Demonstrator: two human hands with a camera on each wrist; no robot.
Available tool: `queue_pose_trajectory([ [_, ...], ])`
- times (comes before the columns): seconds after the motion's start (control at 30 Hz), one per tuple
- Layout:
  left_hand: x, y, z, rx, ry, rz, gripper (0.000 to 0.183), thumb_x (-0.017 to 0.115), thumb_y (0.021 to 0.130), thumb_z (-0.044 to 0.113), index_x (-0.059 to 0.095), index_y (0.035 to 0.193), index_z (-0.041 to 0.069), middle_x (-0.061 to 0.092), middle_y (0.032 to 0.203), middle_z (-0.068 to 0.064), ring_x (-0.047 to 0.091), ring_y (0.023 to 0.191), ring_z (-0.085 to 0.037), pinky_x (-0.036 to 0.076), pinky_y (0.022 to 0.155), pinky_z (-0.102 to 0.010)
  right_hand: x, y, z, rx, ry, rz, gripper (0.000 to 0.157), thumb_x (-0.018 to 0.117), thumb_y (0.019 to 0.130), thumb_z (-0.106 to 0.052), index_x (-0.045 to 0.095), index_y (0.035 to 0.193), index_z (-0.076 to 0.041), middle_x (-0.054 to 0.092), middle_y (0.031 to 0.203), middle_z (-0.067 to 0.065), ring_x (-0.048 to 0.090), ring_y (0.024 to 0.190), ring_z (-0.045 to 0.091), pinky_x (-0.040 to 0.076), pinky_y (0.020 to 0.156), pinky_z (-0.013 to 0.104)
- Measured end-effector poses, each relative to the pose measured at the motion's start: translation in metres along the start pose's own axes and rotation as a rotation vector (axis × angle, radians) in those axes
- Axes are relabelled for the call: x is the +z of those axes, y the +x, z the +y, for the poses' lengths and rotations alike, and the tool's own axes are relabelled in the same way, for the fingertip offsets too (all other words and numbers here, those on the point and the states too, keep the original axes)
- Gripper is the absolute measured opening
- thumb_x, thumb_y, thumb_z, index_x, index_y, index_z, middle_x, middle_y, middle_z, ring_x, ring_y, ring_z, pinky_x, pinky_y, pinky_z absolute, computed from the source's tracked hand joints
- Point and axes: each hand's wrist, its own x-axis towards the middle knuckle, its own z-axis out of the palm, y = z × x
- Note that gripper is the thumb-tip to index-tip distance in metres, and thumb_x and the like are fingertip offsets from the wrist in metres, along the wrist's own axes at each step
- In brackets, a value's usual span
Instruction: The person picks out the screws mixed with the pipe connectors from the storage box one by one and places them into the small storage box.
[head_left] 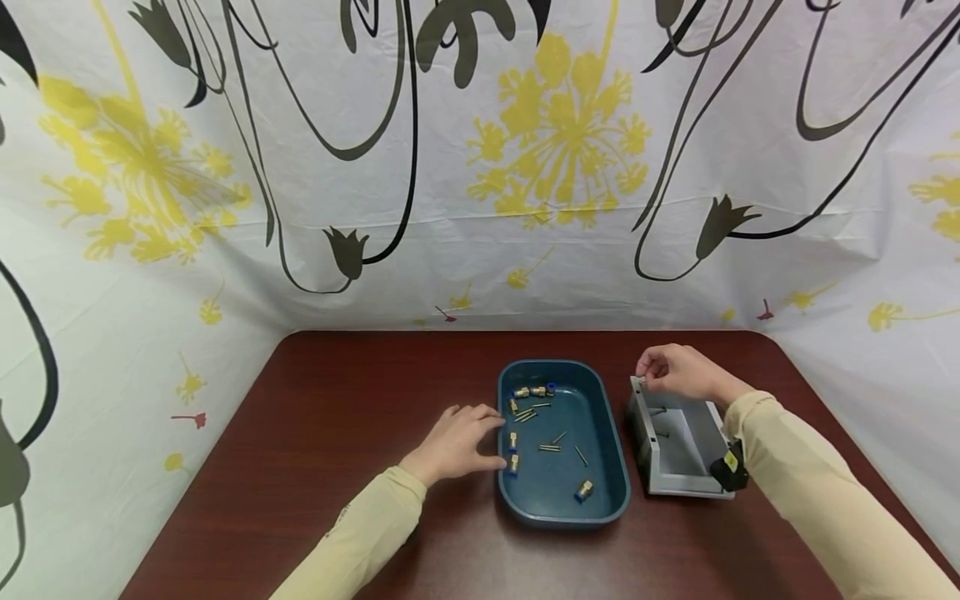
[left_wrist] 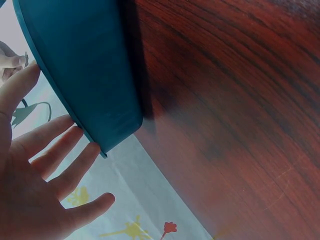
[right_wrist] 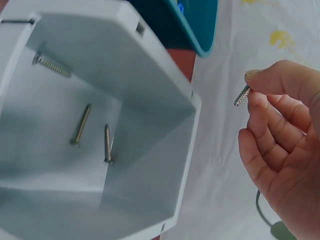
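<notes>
My right hand [head_left: 686, 371] is above the far left corner of a grey plastic box [head_left: 654, 479]. In the right wrist view its thumb and index finger pinch a small screw [right_wrist: 242, 96], threaded end sticking out. Inside the box lie three loose screws [right_wrist: 81, 125]. My left hand [head_left: 457, 446] is at the left side of a blue tray [head_left: 558, 521], fingers spread; in the left wrist view the fingertips touch the tray's rim [left_wrist: 55, 90]. Within the tray are several screws [head_left: 550, 448] and several brass fittings with blue ends [head_left: 584, 491].
The tray and the box stand side by side on a dark red-brown wooden table [head_left: 360, 400], with a narrow gap between them. A white cloth [head_left: 450, 200] with flower prints hangs behind and beside the table. A black wrist camera [head_left: 731, 467] is strapped at the right sleeve.
</notes>
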Motion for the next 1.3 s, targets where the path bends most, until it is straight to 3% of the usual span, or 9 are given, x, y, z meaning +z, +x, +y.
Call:
queue_pose_trajectory([
  [0.47, 0.000, 0.000, 0.000, 0.005, 0.001, 0.002, 0.057, 0.066, 0.074, 0.046, 0.055, 0.120, 0.013, 0.051, 0.118, 0.000, 0.045, 0.108, -0.016, 0.027, 0.093, -0.047, -0.006, -0.017, 0.020, 0.077, 0.007, 0.006, 0.010, 0.058, 0.077, 0.000, 0.057, 0.087, -0.001, 0.054, 0.071, 0.001, 0.047, 0.063, 0.016, 0.038, 0.054, 0.028],
  [1.07, 0.001, 0.000, -0.002, 0.006, -0.002, 0.001, 0.057, 0.065, 0.074, 0.045, 0.055, 0.120, 0.013, 0.051, 0.118, 0.000, 0.045, 0.108, -0.017, 0.027, 0.093, -0.047, -0.002, -0.025, 0.030, 0.090, -0.009, -0.015, 0.010, 0.058, 0.077, 0.000, 0.057, 0.087, 0.000, 0.056, 0.072, -0.001, 0.051, 0.065, 0.015, 0.042, 0.056, 0.030],
  [1.3, 0.001, 0.000, -0.002, -0.001, 0.003, 0.000, 0.058, 0.065, 0.074, 0.046, 0.055, 0.121, 0.013, 0.050, 0.118, 0.000, 0.045, 0.108, -0.017, 0.027, 0.094, -0.047, -0.003, -0.020, 0.023, 0.072, 0.027, -0.017, 0.012, 0.059, 0.077, -0.001, 0.057, 0.088, 0.001, 0.055, 0.072, 0.001, 0.050, 0.064, 0.016, 0.042, 0.055, 0.029],
])
